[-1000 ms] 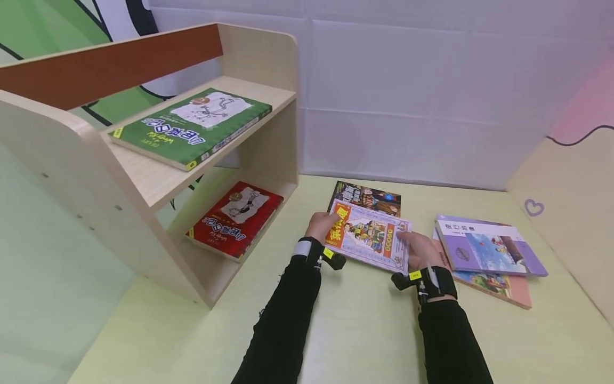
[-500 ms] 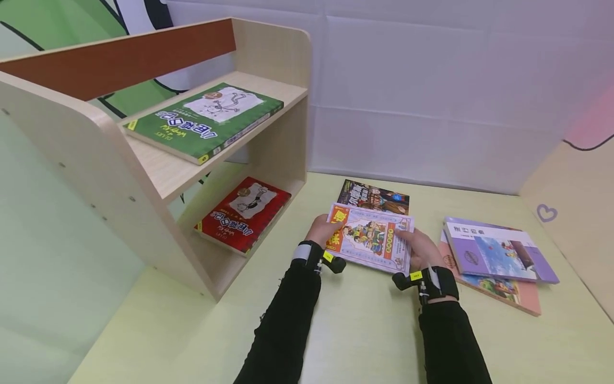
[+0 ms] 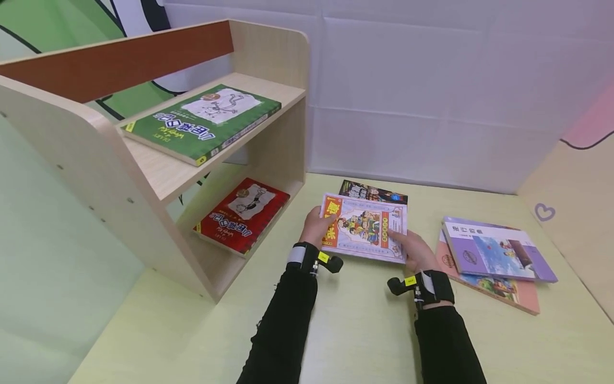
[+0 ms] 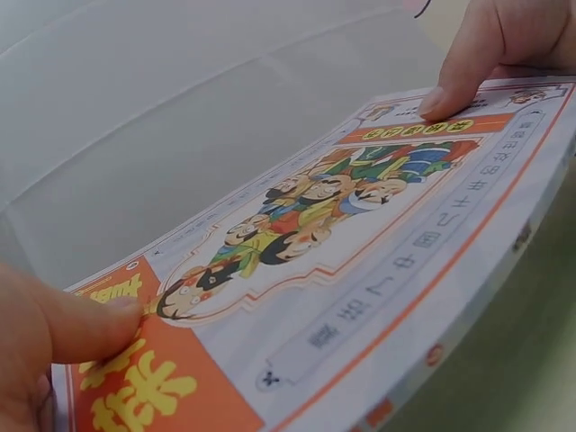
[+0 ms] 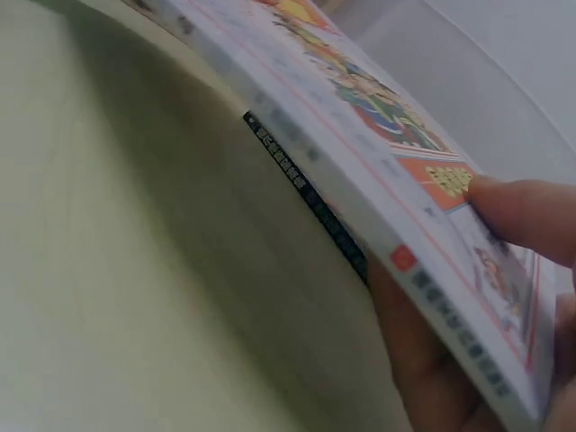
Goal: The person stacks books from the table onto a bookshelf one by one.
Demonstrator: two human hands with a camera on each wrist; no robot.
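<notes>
Both hands hold a lilac book (image 3: 362, 226) with a cartoon group on its cover, one hand at each short end. My left hand (image 3: 316, 226) pinches the orange end, thumb on top, as the left wrist view shows on the book (image 4: 306, 261). At the other end my right hand (image 3: 416, 249) grips it, thumb on the cover and fingers beneath, seen in the right wrist view on the book (image 5: 387, 171). The book is raised off the table, with a shadow below. Behind it lies a dark book (image 3: 374, 192), partly covered from view by the lilac one.
A wooden shelf (image 3: 271, 53) stands at the left, with a green book (image 3: 201, 122) on its upper board and a red book (image 3: 242, 216) on the lower one. At the right, a purple book (image 3: 494, 250) lies over a pink book (image 3: 525, 296) on the table (image 3: 364, 325).
The two hands have lifted the lilac book and moved it slightly back and left, so it covers more of the dark book. The head view has shifted a little.
</notes>
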